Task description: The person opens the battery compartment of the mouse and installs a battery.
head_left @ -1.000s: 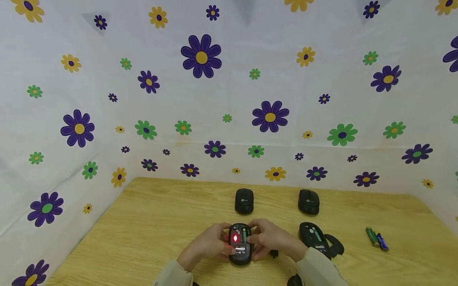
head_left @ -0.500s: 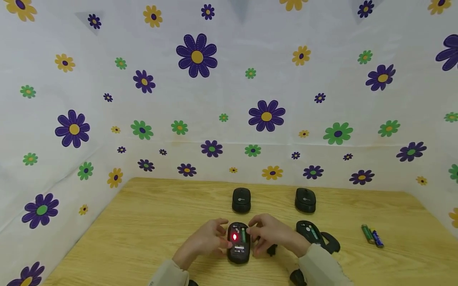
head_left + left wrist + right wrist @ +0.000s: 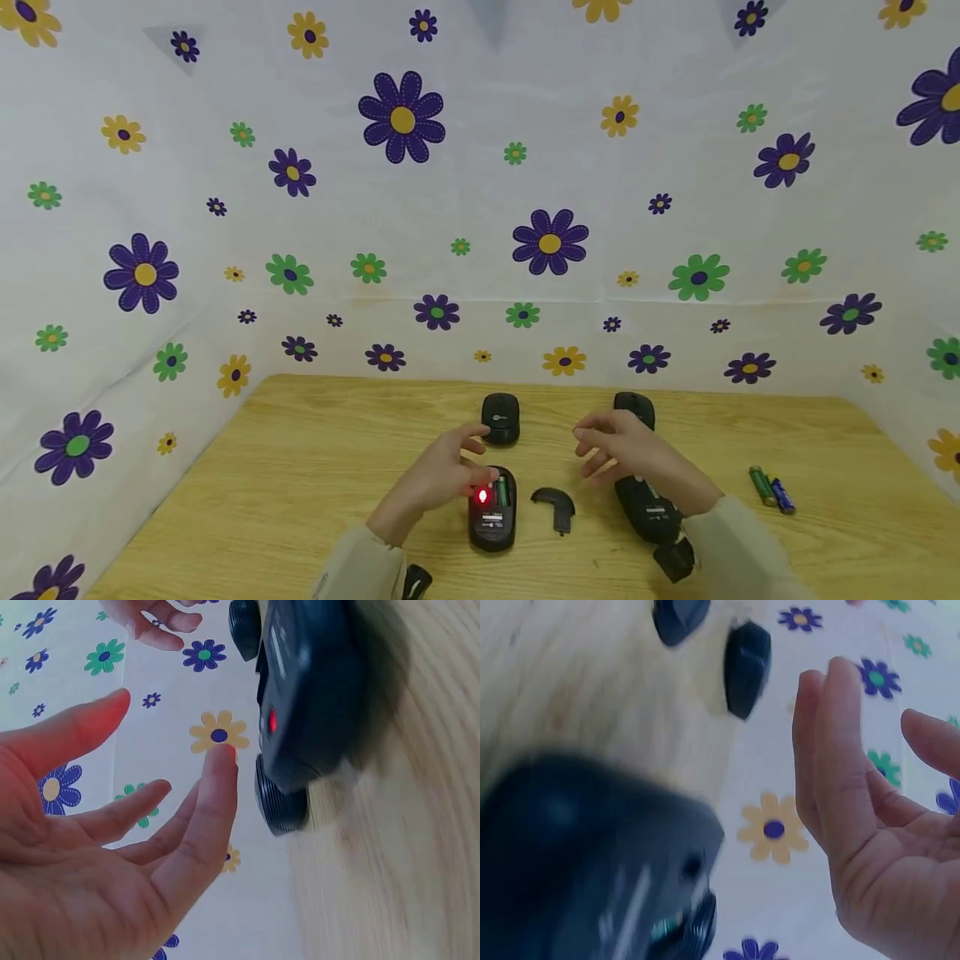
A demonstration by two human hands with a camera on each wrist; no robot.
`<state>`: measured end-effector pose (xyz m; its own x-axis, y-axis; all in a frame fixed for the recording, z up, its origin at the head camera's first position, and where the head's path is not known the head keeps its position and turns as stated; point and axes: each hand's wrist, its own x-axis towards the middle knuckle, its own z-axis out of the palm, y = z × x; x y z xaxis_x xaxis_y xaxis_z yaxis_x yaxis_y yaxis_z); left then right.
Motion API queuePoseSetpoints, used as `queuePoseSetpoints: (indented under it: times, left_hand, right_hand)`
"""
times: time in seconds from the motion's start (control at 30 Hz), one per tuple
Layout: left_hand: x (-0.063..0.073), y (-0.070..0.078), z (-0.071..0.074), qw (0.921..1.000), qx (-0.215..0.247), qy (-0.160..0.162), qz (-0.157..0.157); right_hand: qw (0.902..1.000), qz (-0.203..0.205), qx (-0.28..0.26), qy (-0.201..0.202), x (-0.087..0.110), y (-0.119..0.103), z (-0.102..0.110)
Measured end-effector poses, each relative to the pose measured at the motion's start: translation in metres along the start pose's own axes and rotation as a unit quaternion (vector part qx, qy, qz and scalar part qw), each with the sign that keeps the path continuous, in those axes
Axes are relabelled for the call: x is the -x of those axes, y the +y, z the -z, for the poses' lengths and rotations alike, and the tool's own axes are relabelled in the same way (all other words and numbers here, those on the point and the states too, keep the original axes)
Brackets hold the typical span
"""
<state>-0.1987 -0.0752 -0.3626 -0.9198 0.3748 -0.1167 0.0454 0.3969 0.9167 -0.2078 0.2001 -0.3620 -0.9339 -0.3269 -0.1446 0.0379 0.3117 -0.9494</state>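
An upside-down black computer mouse (image 3: 492, 533) lies in the middle of the table, its sensor glowing red and a green battery (image 3: 503, 490) in its uncovered slot. My left hand (image 3: 437, 473) hovers at its left, fingers spread and holding nothing; the left wrist view shows the fingers apart from the mouse (image 3: 315, 697). A curved black battery cover (image 3: 557, 507) lies right of that mouse. My right hand (image 3: 633, 454) holds nothing, fingers extended, above a second upturned mouse (image 3: 648, 515). The right hand and forearm hide part of this mouse.
Two black mice stand upright at the back: one mouse (image 3: 500, 418) left, another mouse (image 3: 634, 406) partly behind my right hand. A green battery (image 3: 762, 486) and a blue battery (image 3: 782, 495) lie at the right. Flowered white sheeting (image 3: 465, 200) borders the table.
Both hands have let go of the middle mouse. My right hand has moved right, over the second mouse, uncovering the loose battery cover. My left hand has risen slightly and moved back.
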Motion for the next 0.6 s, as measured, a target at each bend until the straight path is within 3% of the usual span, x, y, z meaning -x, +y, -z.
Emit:
queuePoseSetpoints:
  times: [0.23,0.6]
  left_hand:
    - [-0.007,0.009,-0.012,0.9992,0.021,-0.019,-0.029]
    - [-0.025,0.03,-0.033,0.9965,0.062,-0.038,-0.042]
  right_hand:
    - [0.9992,-0.01,0.021,0.032,0.011,0.006,0.029]
    - [0.9967,-0.031,0.03,0.068,0.022,0.015,0.063]
